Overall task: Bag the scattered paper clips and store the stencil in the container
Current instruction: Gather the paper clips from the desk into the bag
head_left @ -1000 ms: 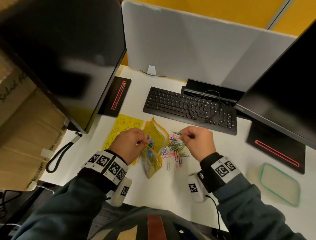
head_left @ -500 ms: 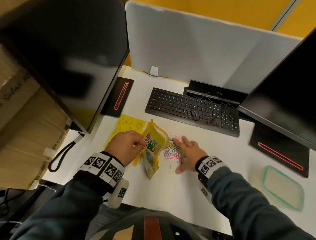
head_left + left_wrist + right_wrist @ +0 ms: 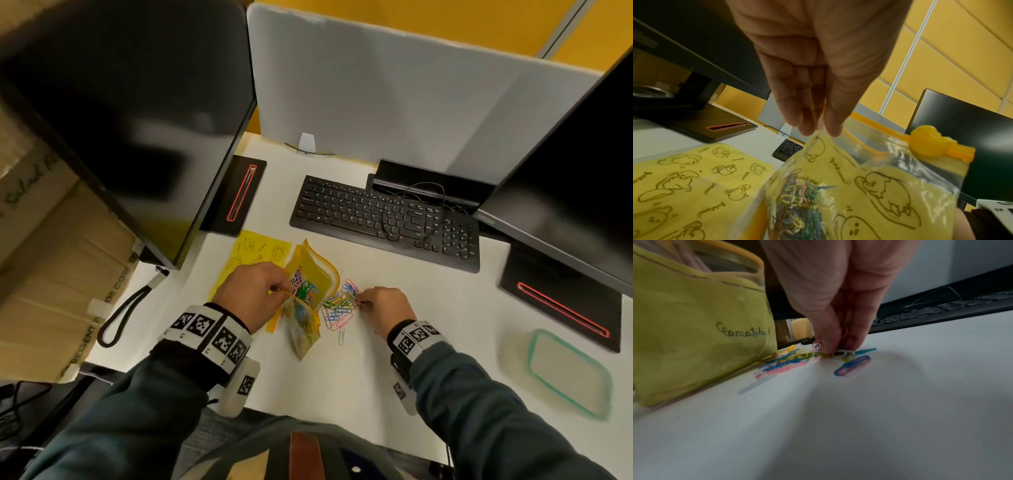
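Observation:
A yellow zip bag [image 3: 310, 287] stands open on the white desk, with several coloured clips inside it [image 3: 797, 204]. My left hand [image 3: 253, 294] pinches the bag's near rim between thumb and fingers [image 3: 818, 128]. Just right of the bag lies a pile of loose paper clips [image 3: 339, 306]. My right hand [image 3: 383, 305] is down on the pile's right edge, its thumb and fingertips [image 3: 838, 344] pinching a few paper clips against the desk. The yellow stencil sheet [image 3: 255, 251] lies flat behind my left hand. The clear container [image 3: 568, 373] with a green rim sits at the far right.
A black keyboard [image 3: 383, 222] with a coiled cable lies behind the clips. Two monitors on black stands [image 3: 236, 195] flank the desk. A grey divider panel [image 3: 394, 96] closes off the back. Cardboard boxes [image 3: 51, 274] stand to the left.
My right hand went from lifted beside the bag's mouth, to spread flat over the pile, to now pinching clips at the pile's right edge. The left hand keeps holding the bag open.

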`<state>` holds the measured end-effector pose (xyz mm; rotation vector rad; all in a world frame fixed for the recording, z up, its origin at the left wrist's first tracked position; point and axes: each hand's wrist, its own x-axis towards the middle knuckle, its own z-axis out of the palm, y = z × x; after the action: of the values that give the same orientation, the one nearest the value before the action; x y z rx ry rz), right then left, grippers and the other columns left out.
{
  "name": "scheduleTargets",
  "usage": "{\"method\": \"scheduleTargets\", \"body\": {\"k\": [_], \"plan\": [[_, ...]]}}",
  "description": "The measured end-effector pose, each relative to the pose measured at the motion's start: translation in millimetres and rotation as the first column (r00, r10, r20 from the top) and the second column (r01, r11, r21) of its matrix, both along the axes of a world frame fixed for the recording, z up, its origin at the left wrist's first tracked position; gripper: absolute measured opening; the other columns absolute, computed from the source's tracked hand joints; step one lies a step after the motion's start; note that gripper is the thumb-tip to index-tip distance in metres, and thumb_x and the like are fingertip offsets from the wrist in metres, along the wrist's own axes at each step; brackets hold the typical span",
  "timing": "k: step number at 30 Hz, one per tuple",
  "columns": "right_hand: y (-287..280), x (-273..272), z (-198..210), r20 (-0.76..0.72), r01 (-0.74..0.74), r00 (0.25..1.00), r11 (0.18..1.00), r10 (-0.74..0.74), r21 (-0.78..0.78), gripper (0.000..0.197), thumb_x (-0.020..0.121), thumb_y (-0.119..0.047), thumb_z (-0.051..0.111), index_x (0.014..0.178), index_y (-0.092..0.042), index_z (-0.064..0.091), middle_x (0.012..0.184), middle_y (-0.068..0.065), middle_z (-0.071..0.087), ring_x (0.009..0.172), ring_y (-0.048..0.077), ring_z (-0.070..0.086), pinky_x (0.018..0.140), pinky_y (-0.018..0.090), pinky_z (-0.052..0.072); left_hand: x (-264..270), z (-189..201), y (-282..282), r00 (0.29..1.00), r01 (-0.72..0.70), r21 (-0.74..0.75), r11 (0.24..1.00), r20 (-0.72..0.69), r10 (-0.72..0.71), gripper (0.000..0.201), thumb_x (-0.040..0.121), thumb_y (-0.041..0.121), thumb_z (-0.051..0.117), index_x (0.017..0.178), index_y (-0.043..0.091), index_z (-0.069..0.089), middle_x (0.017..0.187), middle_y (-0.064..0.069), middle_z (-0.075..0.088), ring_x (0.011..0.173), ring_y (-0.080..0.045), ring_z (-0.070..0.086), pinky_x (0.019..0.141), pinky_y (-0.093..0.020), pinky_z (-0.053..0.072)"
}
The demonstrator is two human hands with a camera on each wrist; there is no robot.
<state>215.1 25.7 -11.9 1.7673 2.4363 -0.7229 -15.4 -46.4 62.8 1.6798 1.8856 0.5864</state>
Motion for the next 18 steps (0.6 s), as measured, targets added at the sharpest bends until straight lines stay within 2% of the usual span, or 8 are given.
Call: {"method": "scheduleTargets", "body": {"k": [5, 7, 9, 11, 12, 14, 16, 18], "plan": [[-2, 6, 17, -0.163, 0.151, 0.975, 0.989, -0.149, -0.005, 0.020, 0.086, -0.007, 0.059, 0.099, -0.014, 0.073, 0.098, 0.010, 0.074, 0.090, 0.027, 0.067, 0.085, 0.030, 0.053, 1, 3, 0, 1.000, 0.014, 0.012, 1.000, 0.010, -0.014, 0.011, 0.075, 0.011, 0.066, 0.083, 0.017, 0.072, 0.098, -0.001, 0.070, 0.090, -0.019, 0.063, 0.083, -0.034, 0.052], [-2, 7, 33, -0.318, 0.253, 0.915, 0.967, -0.249, -0.029, 0.016, 0.082, -0.003, 0.064, 0.089, -0.013, 0.074, 0.085, 0.005, 0.074, 0.081, 0.021, 0.066, 0.081, 0.029, 0.052, 2, 6, 0, 1.000, 0.007, 0.027, 1.000, 0.027, -0.008, 0.010, 0.076, 0.012, 0.066, 0.082, 0.017, 0.072, 0.097, -0.001, 0.070, 0.089, -0.018, 0.062, 0.082, -0.032, 0.051], [-3, 4, 58, -0.488, 0.308, 0.815, 0.947, -0.313, -0.093, 0.022, 0.079, -0.001, 0.067, 0.076, -0.023, 0.070, 0.071, -0.006, 0.068, 0.066, 0.007, 0.062, 0.071, 0.027, 0.048, 3, 9, 2, 0.999, 0.002, 0.048, 0.999, 0.037, -0.003, 0.009, 0.077, 0.012, 0.066, 0.082, 0.017, 0.072, 0.096, 0.000, 0.070, 0.088, -0.015, 0.061, 0.081, -0.027, 0.048], [-5, -3, 85, -0.609, 0.261, 0.743, 0.958, -0.279, -0.120, 0.027, 0.077, 0.000, 0.069, 0.073, -0.026, 0.067, 0.065, -0.007, 0.065, 0.053, -0.003, 0.056, 0.063, 0.023, 0.045, 5, 13, 3, 0.999, 0.014, 0.065, 0.998, 0.035, -0.016, 0.009, 0.077, 0.014, 0.066, 0.082, 0.018, 0.072, 0.095, 0.001, 0.070, 0.089, -0.015, 0.062, 0.081, -0.026, 0.048], [-6, -8, 99, -0.623, 0.208, 0.748, 0.972, -0.228, -0.107, 0.024, 0.077, 0.000, 0.070, 0.075, -0.024, 0.067, 0.066, -0.004, 0.066, 0.053, -0.002, 0.056, 0.061, 0.022, 0.046, 6, 15, 4, 0.999, 0.026, 0.074, 0.997, 0.030, -0.028, 0.009, 0.077, 0.014, 0.066, 0.082, 0.018, 0.072, 0.096, 0.001, 0.070, 0.090, -0.016, 0.062, 0.081, -0.026, 0.049], [-5, -22, 122, -0.506, 0.068, 0.859, 0.997, -0.075, -0.031, 0.020, 0.077, -0.002, 0.069, 0.080, -0.021, 0.069, 0.072, 0.002, 0.069, 0.063, 0.009, 0.061, 0.063, 0.027, 0.051, 11, 19, 4, 0.999, 0.047, 0.097, 0.994, 0.024, -0.049, 0.011, 0.077, 0.012, 0.066, 0.082, 0.018, 0.073, 0.097, 0.000, 0.071, 0.091, -0.017, 0.063, 0.081, -0.027, 0.050], [-3, -37, 133, -0.249, -0.117, 0.961, 0.993, 0.116, 0.011, 0.019, 0.078, -0.001, 0.065, 0.085, -0.019, 0.070, 0.076, 0.001, 0.068, 0.074, 0.018, 0.063, 0.071, 0.028, 0.051, 17, 22, 4, 0.997, 0.068, 0.122, 0.990, 0.026, -0.072, 0.011, 0.076, 0.010, 0.065, 0.082, 0.017, 0.073, 0.097, 0.000, 0.071, 0.090, -0.018, 0.064, 0.080, -0.027, 0.050], [-2, -49, 135, -0.088, -0.223, 0.971, 0.975, 0.221, -0.002, 0.019, 0.080, -0.005, 0.063, 0.092, -0.018, 0.071, 0.082, 0.001, 0.065, 0.084, 0.019, 0.062, 0.077, 0.026, 0.048, 21, 25, 3, 0.995, 0.096, 0.142, 0.985, 0.020, -0.100, 0.012, 0.076, 0.010, 0.066, 0.082, 0.017, 0.073, 0.097, 0.000, 0.071, 0.090, -0.019, 0.064, 0.080, -0.029, 0.051]]}}
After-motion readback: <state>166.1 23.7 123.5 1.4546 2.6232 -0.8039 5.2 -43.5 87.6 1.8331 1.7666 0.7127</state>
